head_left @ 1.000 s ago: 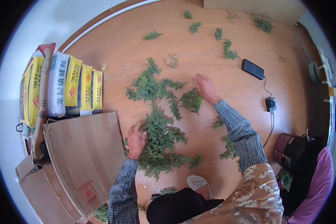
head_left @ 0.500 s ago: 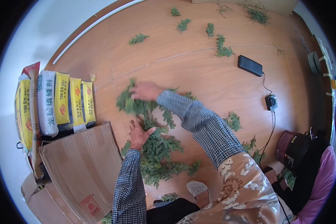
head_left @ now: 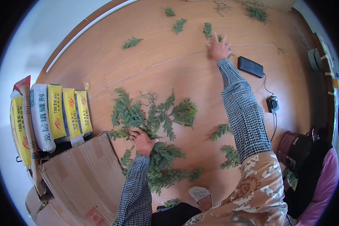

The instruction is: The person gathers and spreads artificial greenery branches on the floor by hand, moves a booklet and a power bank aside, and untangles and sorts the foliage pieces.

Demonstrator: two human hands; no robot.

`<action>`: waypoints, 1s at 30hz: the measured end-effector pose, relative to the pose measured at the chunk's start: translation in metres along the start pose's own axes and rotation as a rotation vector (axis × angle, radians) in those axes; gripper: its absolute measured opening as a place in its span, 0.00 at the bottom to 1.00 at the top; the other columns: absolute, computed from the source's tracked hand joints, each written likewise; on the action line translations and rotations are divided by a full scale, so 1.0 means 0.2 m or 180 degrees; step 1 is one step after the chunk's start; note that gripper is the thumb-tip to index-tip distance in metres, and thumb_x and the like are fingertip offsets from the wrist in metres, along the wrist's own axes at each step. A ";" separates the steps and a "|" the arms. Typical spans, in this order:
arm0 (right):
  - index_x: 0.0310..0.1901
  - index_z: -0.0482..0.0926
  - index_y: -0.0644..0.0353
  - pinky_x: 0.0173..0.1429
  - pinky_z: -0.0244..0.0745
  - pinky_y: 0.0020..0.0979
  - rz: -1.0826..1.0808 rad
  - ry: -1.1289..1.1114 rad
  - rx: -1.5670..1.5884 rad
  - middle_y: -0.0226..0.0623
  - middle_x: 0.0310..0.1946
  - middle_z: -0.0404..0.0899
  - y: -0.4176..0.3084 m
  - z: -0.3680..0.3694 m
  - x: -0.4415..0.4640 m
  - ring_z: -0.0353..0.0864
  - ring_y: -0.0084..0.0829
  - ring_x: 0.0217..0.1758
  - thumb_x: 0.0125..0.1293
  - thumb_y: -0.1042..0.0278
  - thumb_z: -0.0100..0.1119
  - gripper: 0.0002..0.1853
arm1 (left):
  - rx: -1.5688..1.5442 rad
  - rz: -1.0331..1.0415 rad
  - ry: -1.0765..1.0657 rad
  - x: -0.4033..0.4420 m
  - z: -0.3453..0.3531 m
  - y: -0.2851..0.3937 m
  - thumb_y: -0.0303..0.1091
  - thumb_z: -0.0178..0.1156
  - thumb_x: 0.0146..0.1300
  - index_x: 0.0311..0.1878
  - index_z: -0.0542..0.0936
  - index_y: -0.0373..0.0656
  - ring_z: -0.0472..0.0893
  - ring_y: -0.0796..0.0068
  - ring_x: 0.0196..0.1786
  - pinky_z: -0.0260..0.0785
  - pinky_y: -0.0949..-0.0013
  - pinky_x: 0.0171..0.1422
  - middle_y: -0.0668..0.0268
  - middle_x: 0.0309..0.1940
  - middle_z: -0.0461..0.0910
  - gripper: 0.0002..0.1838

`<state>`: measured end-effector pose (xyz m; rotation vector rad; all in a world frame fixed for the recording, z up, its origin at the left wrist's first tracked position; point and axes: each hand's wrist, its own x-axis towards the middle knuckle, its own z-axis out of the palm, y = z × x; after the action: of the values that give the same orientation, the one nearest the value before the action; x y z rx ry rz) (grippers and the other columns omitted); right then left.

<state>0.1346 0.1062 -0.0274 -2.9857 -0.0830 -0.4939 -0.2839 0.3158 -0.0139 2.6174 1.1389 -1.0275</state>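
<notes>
My left hand (head_left: 143,141) lies with its fingers spread on a heap of green conifer-like sprigs (head_left: 165,156) in the middle of the floor. More leafy sprigs (head_left: 130,113) spread out just beyond that hand. My right hand (head_left: 219,49) reaches far forward, fingers apart, over a green sprig that it largely covers. Beside its fingertips lies another small sprig (head_left: 207,30). Whether the right fingers touch the covered sprig, I cannot tell.
Yellow and white bags (head_left: 60,113) stand at the left behind a cardboard box (head_left: 79,173). To the right lie a black power bank (head_left: 251,67) with a cable and a dark bucket (head_left: 293,148). Loose sprigs (head_left: 132,43) and a twig pile (head_left: 257,13) are farther off.
My right hand has moved from the central greenery to the far sprigs on the right. The central sprigs now lie more spread out, and my left hand stays on them.
</notes>
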 end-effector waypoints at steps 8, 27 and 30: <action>0.33 0.80 0.60 0.42 0.76 0.43 -0.2102 -0.0556 0.1385 0.46 0.40 0.76 0.00 0.04 -0.43 0.77 0.44 0.41 0.59 0.69 0.56 0.06 | 0.0071 -0.0155 0.0004 -0.01 -0.03 0.03 0.60 0.76 0.36 0.70 0.49 0.27 0.57 0.37 0.69 0.52 0.49 0.72 0.30 0.69 0.47 0.68; 0.49 0.79 0.52 0.51 0.74 0.37 -0.1908 -0.1559 0.1921 0.45 0.42 0.81 -0.34 0.01 -0.03 0.79 0.42 0.50 0.59 0.66 0.60 0.15 | 0.0059 0.0035 0.0226 -0.01 -0.04 0.03 0.59 0.77 0.33 0.67 0.51 0.22 0.60 0.31 0.66 0.53 0.46 0.68 0.24 0.65 0.48 0.68; 0.52 0.78 0.47 0.53 0.75 0.39 -0.2080 -0.0568 0.1340 0.44 0.44 0.81 -0.45 0.10 0.06 0.79 0.43 0.49 0.61 0.66 0.56 0.17 | 0.0050 0.0033 0.0301 -0.02 -0.03 0.03 0.59 0.77 0.33 0.67 0.52 0.22 0.61 0.30 0.65 0.53 0.45 0.68 0.22 0.64 0.49 0.67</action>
<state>0.1460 0.1982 -0.0321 -2.5186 -1.0531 -0.2156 -0.2793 0.3103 -0.0079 2.7077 1.1393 -0.9237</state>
